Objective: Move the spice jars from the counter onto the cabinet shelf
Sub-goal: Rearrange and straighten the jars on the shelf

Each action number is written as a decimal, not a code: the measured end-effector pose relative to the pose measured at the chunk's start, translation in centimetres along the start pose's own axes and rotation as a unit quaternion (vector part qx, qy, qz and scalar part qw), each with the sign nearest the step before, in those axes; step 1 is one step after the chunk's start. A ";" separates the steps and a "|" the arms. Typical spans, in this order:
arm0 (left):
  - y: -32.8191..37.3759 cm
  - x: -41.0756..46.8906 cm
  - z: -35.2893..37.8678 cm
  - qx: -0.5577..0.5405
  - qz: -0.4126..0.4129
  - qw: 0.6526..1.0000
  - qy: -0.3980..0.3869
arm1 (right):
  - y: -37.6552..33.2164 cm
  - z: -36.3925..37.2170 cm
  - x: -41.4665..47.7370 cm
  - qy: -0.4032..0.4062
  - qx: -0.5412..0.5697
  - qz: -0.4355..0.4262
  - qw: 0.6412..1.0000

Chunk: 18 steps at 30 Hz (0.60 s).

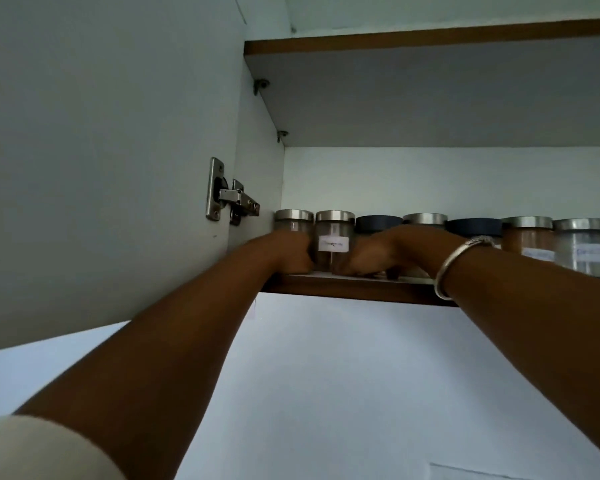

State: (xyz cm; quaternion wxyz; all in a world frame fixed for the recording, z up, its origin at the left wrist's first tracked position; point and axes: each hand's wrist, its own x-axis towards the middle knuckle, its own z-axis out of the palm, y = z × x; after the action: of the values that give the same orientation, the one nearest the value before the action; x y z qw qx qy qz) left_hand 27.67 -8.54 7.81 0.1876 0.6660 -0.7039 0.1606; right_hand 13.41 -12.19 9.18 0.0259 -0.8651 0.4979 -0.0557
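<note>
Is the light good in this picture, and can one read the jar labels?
Head view: the light is dim and bluish; the white label on the steel-lidded glass jar between the left hand and right hand is too blurred to read; the pale sleeve at lower left is out of focus.

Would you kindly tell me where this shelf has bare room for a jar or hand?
Crowded: jars stand lid to lid from the left wall to the frame's right edge, with the left hand and right hand flanking the labelled jar. Free: the gap between the lids and the upper shelf.
</note>
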 end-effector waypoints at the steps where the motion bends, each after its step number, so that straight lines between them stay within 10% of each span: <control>1: 0.1 -0.6 -0.1 0.011 -0.021 0.999 -0.027 | 0.4 0.1 -0.8 -0.003 0.021 -0.002 1.000; 7: 1.2 -5.8 -1.5 0.025 -0.016 1.000 -0.006 | 0.7 1.9 -5.8 0.085 0.086 -0.069 0.990; 18: 4.4 -16.3 -3.6 0.033 0.009 0.999 0.001 | -1.7 6.1 -13.9 0.192 -0.168 -0.031 0.966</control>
State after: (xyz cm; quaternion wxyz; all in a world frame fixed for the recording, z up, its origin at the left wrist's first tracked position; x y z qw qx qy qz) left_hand 24.18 7.79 3.31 0.1648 0.6650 -0.7043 0.1859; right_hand 8.69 0.63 2.29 -0.2175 -0.8450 0.4690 -0.1370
